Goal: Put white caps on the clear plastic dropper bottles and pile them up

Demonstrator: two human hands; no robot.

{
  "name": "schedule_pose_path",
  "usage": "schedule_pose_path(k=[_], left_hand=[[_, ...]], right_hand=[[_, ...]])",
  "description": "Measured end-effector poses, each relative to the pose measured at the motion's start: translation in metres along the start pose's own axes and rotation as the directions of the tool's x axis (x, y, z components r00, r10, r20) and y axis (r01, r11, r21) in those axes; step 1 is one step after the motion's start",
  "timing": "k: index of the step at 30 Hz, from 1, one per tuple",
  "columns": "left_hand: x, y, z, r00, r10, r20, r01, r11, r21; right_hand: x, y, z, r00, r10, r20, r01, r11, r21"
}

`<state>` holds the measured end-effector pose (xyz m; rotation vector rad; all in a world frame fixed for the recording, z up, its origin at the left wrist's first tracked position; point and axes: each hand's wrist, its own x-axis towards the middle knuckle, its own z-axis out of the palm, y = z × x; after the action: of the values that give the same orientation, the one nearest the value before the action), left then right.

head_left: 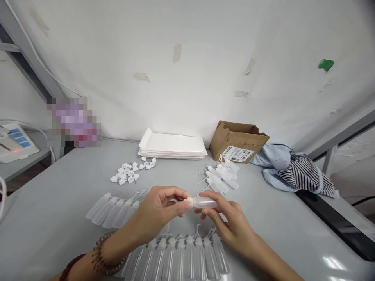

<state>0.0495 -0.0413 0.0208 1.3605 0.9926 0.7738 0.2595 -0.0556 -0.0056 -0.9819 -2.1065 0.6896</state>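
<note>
Between both hands, above the grey table, is a small translucent plastic squeeze bottle [205, 202] lying sideways. My left hand [164, 205] pinches the white cap [190, 201] at its left end. The fingers of my right hand [227, 214] are closed round the bottle's body. Below the hands, a row of similar bottles [175, 257] with white caps and thin strips lies side by side. More bottles [111, 210] lie in a row by my left forearm, partly hidden by it. Beyond my right hand sits a loose heap of bottles [219, 177].
Loose white caps [125, 171] are scattered at the back left. White padded envelopes [174, 145] are stacked against the wall beside an open cardboard box [238, 140]. A blue and striped cloth bag [299, 169] and a long black object [336, 224] lie at the right.
</note>
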Motion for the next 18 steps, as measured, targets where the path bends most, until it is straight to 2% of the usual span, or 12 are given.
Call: schedule_pose_path(k=[5, 10, 18], left_hand=[[-0.004, 0.000, 0.004, 0.998, -0.016, -0.067, 0.015, 1.000, -0.014], [-0.001, 0.003, 0.003, 0.996, -0.045, -0.075, 0.044, 0.999, -0.018], [0.004, -0.003, 0.003, 0.989, -0.138, -0.055, 0.139, 0.990, 0.018]], right_hand=[[0.001, 0.002, 0.002, 0.989, -0.139, -0.043, 0.125, 0.963, -0.240], [0.000, 0.001, 0.006, 0.944, -0.326, -0.052, 0.262, 0.837, -0.480], [-0.001, -0.001, 0.015, 0.855, -0.510, -0.096, 0.322, 0.667, -0.672]])
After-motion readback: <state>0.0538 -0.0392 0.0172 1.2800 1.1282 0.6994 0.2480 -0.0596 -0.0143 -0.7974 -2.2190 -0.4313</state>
